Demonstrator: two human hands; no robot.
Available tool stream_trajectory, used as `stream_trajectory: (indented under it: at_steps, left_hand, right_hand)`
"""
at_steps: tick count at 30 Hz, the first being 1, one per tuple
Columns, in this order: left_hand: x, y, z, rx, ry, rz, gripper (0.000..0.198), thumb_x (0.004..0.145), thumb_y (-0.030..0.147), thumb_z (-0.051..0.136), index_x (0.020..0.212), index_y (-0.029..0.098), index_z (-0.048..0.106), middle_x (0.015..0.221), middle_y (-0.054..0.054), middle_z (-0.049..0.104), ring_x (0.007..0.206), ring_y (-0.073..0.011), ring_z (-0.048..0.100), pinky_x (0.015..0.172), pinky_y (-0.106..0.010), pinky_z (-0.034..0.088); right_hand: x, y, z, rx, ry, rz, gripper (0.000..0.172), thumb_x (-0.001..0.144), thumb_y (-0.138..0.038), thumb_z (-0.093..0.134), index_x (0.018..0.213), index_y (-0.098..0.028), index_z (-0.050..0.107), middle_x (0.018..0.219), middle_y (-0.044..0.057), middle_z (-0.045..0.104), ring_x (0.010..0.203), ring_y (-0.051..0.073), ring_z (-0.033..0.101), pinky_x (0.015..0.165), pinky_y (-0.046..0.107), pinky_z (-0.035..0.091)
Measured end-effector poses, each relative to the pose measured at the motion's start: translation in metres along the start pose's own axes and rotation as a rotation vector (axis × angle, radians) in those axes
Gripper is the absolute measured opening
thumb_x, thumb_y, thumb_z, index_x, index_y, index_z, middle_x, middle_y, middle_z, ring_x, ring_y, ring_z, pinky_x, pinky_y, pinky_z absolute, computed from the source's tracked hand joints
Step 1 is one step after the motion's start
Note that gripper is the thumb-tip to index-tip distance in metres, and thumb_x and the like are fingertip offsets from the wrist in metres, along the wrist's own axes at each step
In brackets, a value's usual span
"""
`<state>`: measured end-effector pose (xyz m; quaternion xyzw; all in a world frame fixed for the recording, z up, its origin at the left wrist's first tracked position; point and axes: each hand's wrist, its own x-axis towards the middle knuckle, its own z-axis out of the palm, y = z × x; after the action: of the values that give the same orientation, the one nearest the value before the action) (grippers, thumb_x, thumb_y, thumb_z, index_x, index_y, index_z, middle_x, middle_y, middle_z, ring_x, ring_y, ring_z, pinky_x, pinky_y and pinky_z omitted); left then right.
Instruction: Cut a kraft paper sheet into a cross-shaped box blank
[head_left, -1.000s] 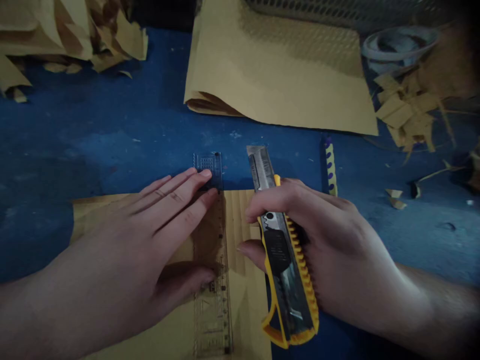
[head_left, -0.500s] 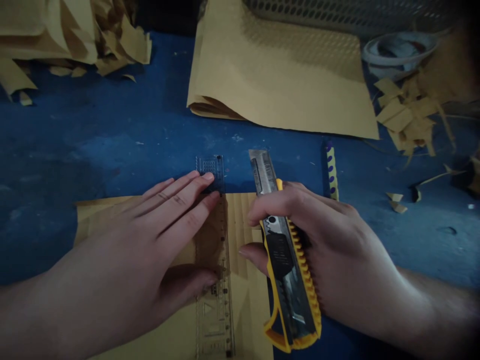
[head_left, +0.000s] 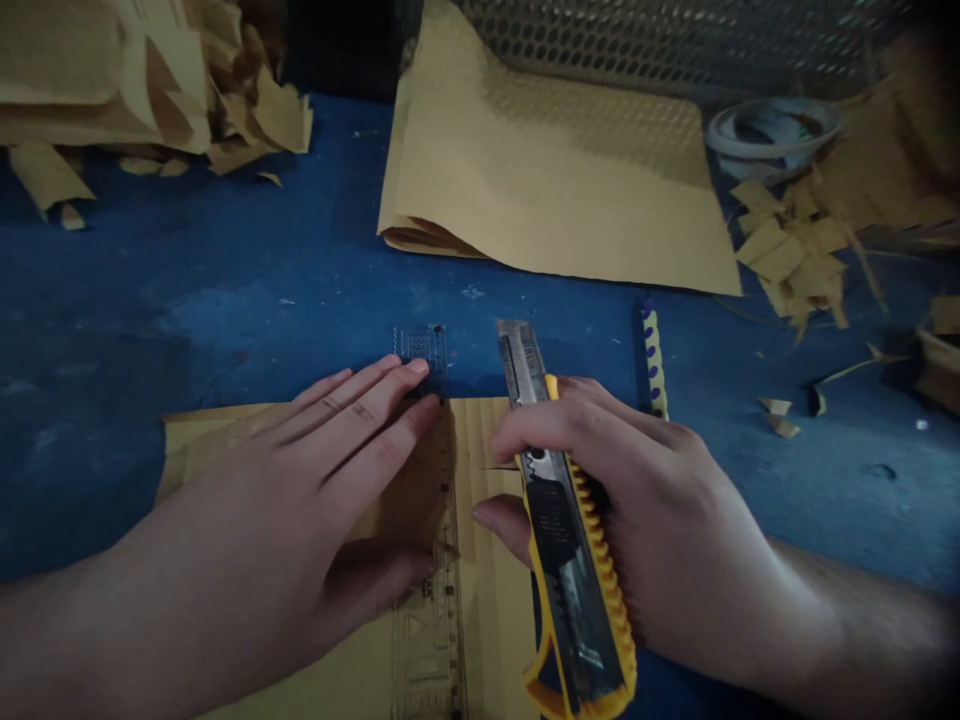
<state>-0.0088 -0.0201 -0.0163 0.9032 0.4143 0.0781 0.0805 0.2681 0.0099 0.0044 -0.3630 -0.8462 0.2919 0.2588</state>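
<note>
Head view: the left hand (head_left: pixel 270 530) lies flat with fingers extended and thumb spread apart, its fingertips and thumb tip resting on a clear plastic ruler (head_left: pixel 427 655). The right hand (head_left: pixel 660 510), to the right of the ruler, is closed around a snap-off utility knife (head_left: pixel 551 520), one finger crossing its metal neck. The knife has a yellow casing, ribbed along one edge, and a black slider; its metal tip points away from the person, and whether it touches anything below cannot be told. The ruler, transparent with dark graduations, lies lengthwise on a sheet of brown paper (head_left: pixel 491 600) and projects beyond the sheet's far edge over a blue tabletop (head_left: pixel 315 270). Just right of the ruler, the sheet bears parallel creases. Farther right of the ruler, beside the right hand, lies a pale strip with purple dots (head_left: pixel 655 365). Beyond the ruler are folded brown paper (head_left: pixel 555 190) and a perforated metal container (head_left: pixel 600 45); crumpled brown paper (head_left: pixel 97 70) lies far left, and paper scraps (head_left: pixel 795 250) and a white ring-shaped roll (head_left: pixel 765 150) far right.
</note>
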Motion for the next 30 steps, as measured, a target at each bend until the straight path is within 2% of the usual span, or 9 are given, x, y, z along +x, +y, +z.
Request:
stream_trajectory:
  at_steps: [4, 7, 10, 13, 18, 21, 26, 30]
  left_hand:
    - [-0.001, 0.001, 0.0, 0.01, -0.007, 0.017, 0.075, 0.108, 0.056, 0.053, 0.169, 0.016, 0.037, 0.185, -0.005, 0.03, 0.168, -0.0263, 0.037, 0.136, -0.047, 0.042]
    - [0.001, 0.002, 0.0, 0.015, 0.009, 0.031, 0.073, 0.109, 0.056, 0.052, 0.167, 0.013, 0.04, 0.182, -0.011, 0.037, 0.165, -0.0304, 0.043, 0.13, -0.053, 0.049]
    - [0.004, 0.003, -0.001, 0.028, 0.025, 0.043, 0.077, 0.107, 0.062, 0.056, 0.163, 0.011, 0.044, 0.178, -0.014, 0.043, 0.161, -0.0333, 0.049, 0.125, -0.055, 0.054]
    - [0.005, 0.003, -0.002, 0.021, 0.024, 0.05, 0.075, 0.108, 0.062, 0.055, 0.162, 0.011, 0.046, 0.177, -0.014, 0.045, 0.16, -0.0333, 0.051, 0.124, -0.056, 0.055]
    - [0.006, 0.004, -0.003, -0.012, 0.024, 0.046, 0.067, 0.108, 0.052, 0.055, 0.159, 0.008, 0.049, 0.174, -0.017, 0.047, 0.16, -0.0342, 0.051, 0.124, -0.058, 0.055]
    - [0.006, 0.004, -0.002, -0.025, 0.015, 0.05, 0.07, 0.108, 0.054, 0.057, 0.159, 0.007, 0.049, 0.175, -0.018, 0.046, 0.161, -0.0355, 0.05, 0.123, -0.06, 0.055]
    - [0.005, 0.003, -0.003, -0.019, 0.007, 0.037, 0.077, 0.106, 0.058, 0.061, 0.164, 0.009, 0.045, 0.179, -0.014, 0.041, 0.164, -0.0322, 0.045, 0.128, -0.056, 0.052]
    - [0.006, 0.003, -0.005, -0.027, 0.012, 0.044, 0.075, 0.106, 0.055, 0.06, 0.163, 0.008, 0.045, 0.178, -0.015, 0.042, 0.163, -0.0346, 0.047, 0.126, -0.059, 0.054]
  right_hand:
    - [0.001, -0.003, 0.0, -0.075, 0.014, -0.061, 0.021, 0.102, -0.024, 0.076, 0.116, -0.018, 0.062, 0.09, -0.004, 0.062, 0.08, 0.014, 0.057, 0.089, 0.033, 0.053]
    - [0.0, -0.008, 0.0, -0.183, 0.028, -0.153, 0.022, 0.103, -0.031, 0.074, 0.116, -0.017, 0.062, 0.089, -0.001, 0.064, 0.083, 0.018, 0.059, 0.088, 0.039, 0.052]
    - [0.0, -0.011, 0.002, -0.267, 0.021, -0.206, 0.012, 0.101, -0.027, 0.069, 0.103, -0.017, 0.065, 0.08, 0.0, 0.063, 0.075, 0.019, 0.058, 0.08, 0.041, 0.05]
    - [0.002, -0.013, 0.004, -0.242, -0.002, -0.194, 0.011, 0.1, -0.021, 0.068, 0.09, -0.017, 0.066, 0.074, 0.0, 0.061, 0.068, 0.017, 0.053, 0.071, 0.038, 0.046]
    - [0.002, -0.01, 0.006, -0.185, -0.032, -0.176, 0.01, 0.097, -0.021, 0.068, 0.09, -0.014, 0.071, 0.073, -0.001, 0.056, 0.066, 0.016, 0.047, 0.067, 0.037, 0.043]
    - [0.001, -0.008, 0.007, -0.166, -0.036, -0.194, 0.006, 0.093, -0.02, 0.069, 0.088, -0.015, 0.07, 0.073, -0.001, 0.053, 0.066, 0.016, 0.045, 0.066, 0.037, 0.042]
    - [0.0, -0.007, 0.006, -0.137, -0.07, -0.187, 0.006, 0.094, -0.021, 0.069, 0.089, -0.017, 0.068, 0.074, -0.001, 0.054, 0.068, 0.017, 0.046, 0.068, 0.038, 0.044]
    - [-0.001, -0.004, 0.004, -0.077, -0.106, -0.198, 0.006, 0.091, -0.018, 0.073, 0.094, -0.016, 0.068, 0.076, -0.001, 0.057, 0.067, 0.016, 0.046, 0.068, 0.037, 0.044]
